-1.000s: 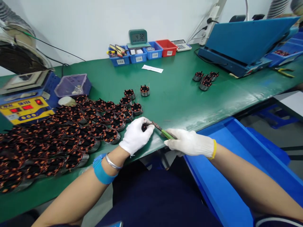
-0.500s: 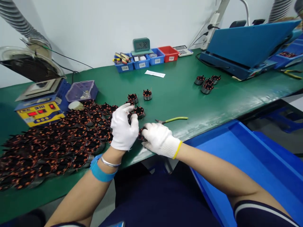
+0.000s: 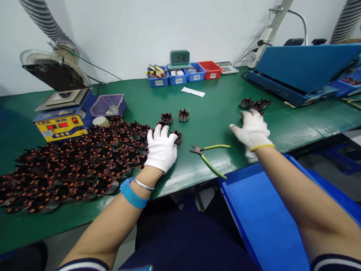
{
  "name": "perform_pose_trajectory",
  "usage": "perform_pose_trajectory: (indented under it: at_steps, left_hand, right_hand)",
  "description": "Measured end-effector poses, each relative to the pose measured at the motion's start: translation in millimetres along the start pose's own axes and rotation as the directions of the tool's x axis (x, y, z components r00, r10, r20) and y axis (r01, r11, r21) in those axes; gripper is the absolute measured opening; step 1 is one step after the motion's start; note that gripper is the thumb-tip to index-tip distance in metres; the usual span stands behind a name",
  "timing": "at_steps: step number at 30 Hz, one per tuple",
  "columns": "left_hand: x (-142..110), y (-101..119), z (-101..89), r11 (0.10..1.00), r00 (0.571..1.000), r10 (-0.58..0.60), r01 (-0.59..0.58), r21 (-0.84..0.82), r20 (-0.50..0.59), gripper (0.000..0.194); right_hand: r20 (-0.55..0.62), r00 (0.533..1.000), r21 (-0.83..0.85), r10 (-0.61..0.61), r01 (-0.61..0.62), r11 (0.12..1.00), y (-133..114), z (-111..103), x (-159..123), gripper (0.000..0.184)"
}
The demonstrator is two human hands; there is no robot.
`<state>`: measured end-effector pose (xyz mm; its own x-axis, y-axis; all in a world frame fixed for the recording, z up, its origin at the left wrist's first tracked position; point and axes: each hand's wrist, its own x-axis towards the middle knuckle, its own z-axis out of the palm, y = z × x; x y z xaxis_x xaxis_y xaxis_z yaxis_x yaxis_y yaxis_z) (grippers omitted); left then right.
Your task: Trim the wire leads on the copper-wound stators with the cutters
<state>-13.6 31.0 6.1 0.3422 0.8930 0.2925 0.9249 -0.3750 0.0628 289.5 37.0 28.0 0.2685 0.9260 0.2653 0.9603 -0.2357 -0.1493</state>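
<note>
Half a second ago our hands worked side by side; now they are well apart. Our right hand (image 3: 252, 130) has crossed the counter (image 3: 214, 116) from beside the left one to the small group of wound cores (image 3: 264, 103) near the blue machine (image 3: 307, 69). Its thumb stands away from the fingers, and a dark bit shows just under the fingertips, too covered for us to name. Our left hand (image 3: 161, 149) remains at the right edge of the big pile of wound cores (image 3: 84, 158), fingers spread over the pieces there; the palm hides what lies below, so we cannot tell whether it grips one.

The green-handled pliers (image 3: 198, 149), in our right hand a second ago, lie on the counter between our hands, both handles now showing and splayed. The lone core (image 3: 184, 115) stands behind them, where it stood before, and the clock (image 3: 179, 57) reads 4 32 as earlier.
</note>
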Motion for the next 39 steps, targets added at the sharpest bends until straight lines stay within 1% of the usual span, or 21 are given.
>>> perform_pose_trajectory:
  at_steps: [1,2,3,4,5,6,8,10,12,15,17,19,20,22,25,27,29,32,34,36,39]
  left_hand:
    - [-0.8,-0.6,-0.8,1.000,1.000,0.025,-0.025,-0.002,-0.001,0.027]
    - [-2.2,-1.1,-1.7,0.999,0.999,0.053,-0.053,-0.010,-0.006,0.024]
    - [-4.3,-1.7,-2.7,0.996,0.996,0.084,-0.085,-0.025,-0.016,0.022]
    - [-7.0,-2.2,-3.9,0.992,0.993,0.119,-0.120,-0.045,-0.029,0.021]
    - [-10.0,-2.5,-5.2,0.984,0.986,0.159,-0.162,-0.072,-0.042,0.021]
    - [-13.3,-2.6,-6.6,0.971,0.977,0.208,-0.212,-0.107,-0.050,0.020]
    - [-19.5,-1.5,-10.7,0.922,0.943,0.332,-0.330,-0.204,-0.026,0.021]
    - [-24.4,1.4,-17.1,0.857,0.900,0.433,-0.395,-0.330,0.047,0.024]
    - [-27.9,5.6,-25.8,0.821,0.893,0.436,-0.344,-0.456,0.112,0.030]
    - [-31.9,13.5,-37.0,0.793,0.940,0.307,-0.165,-0.586,0.150,0.047]
    - [-34.3,19.7,-37.5,0.786,0.952,0.245,-0.084,-0.613,0.184,0.070]
    - [-36.7,26.6,-30.9,0.809,0.952,0.213,-0.046,-0.586,0.219,0.089]
    - [-38.0,30.0,-25.7,0.824,0.953,0.201,-0.040,-0.565,0.225,0.090]
    - [-40.1,35.7,-14.9,0.845,0.963,0.175,-0.039,-0.533,0.207,0.078]
    - [-41.5,40.2,-5.5,0.856,0.972,0.140,-0.022,-0.517,0.190,0.065]
    - [-41.3,41.0,-4.9,0.859,0.972,0.123,-0.003,-0.512,0.200,0.069]
    - [-40.8,40.9,-6.7,0.861,0.971,0.107,0.017,-0.508,0.213,0.072]
    - [-39.8,40.3,-9.3,0.860,0.965,0.082,0.058,-0.507,0.249,0.079]
    - [-38.7,39.6,-10.1,0.862,0.957,0.074,0.081,-0.501,0.282,0.084]
    - [-37.2,38.5,-10.7,0.862,0.947,0.079,0.092,-0.498,0.312,0.087]
    - [-34.1,35.8,-12.0,0.857,0.938,0.101,0.087,-0.509,0.331,0.089]
  right_hand:
    - [-0.001,0.994,0.039,-0.105,0.105,0.994,-10.6,0.4,-17.0,0.066]
    - [-0.023,0.955,0.131,-0.295,0.295,0.946,-22.2,1.5,-35.9,0.062]
    - [-0.012,0.862,0.221,-0.506,0.496,0.840,-33.4,3.1,-55.0,0.058]
    - [0.026,0.749,0.278,-0.662,0.631,0.724,-42.8,5.0,-72.3,0.052]
    - [0.038,0.706,0.297,-0.707,0.667,0.683,-49.5,7.3,-86.4,0.046]
    - [0.048,0.696,0.298,-0.716,0.674,0.676,-53.1,9.6,-96.4,0.042]
    - [0.059,0.749,0.268,-0.660,0.624,0.734,-51.8,13.5,-104.6,0.038]
    - [0.044,0.808,0.249,-0.588,0.561,0.789,-43.6,14.8,-103.8,0.041]
    - [0.002,0.848,0.264,-0.531,0.511,0.818,-36.2,12.5,-104.0,0.050]
    - [-0.033,0.884,0.370,-0.465,0.444,0.816,-36.7,5.1,-115.7,0.058]
    - [-0.013,0.891,0.460,-0.453,0.408,0.789,-44.5,1.1,-127.6,0.054]
    - [0.001,0.890,0.531,-0.456,0.386,0.754,-54.6,0.3,-137.4,0.043]
    - [-0.001,0.893,0.552,-0.450,0.376,0.745,-59.5,1.0,-140.8,0.034]
    - [-0.017,0.905,0.575,-0.424,0.356,0.736,-66.6,3.5,-144.2,0.023]
    - [-0.023,0.903,0.548,-0.429,0.370,0.750,-68.7,4.2,-142.9,0.027]
    - [0.035,0.883,0.478,-0.469,0.397,0.783,-66.3,-0.2,-138.6,0.028]
    - [0.138,0.861,0.393,-0.490,0.406,0.825,-63.8,-6.5,-132.3,0.026]
    - [0.242,0.869,0.381,-0.431,0.324,0.866,-63.0,-10.9,-121.7,0.022]
    - [0.228,0.898,0.455,-0.377,0.244,0.857,-64.2,-7.8,-115.7,0.024]
    - [0.189,0.908,0.485,-0.375,0.246,0.839,-66.0,-2.5,-111.1,0.027]
    - [0.174,0.894,0.319,-0.414,0.347,0.882,-69.1,0.8,-106.0,0.028]
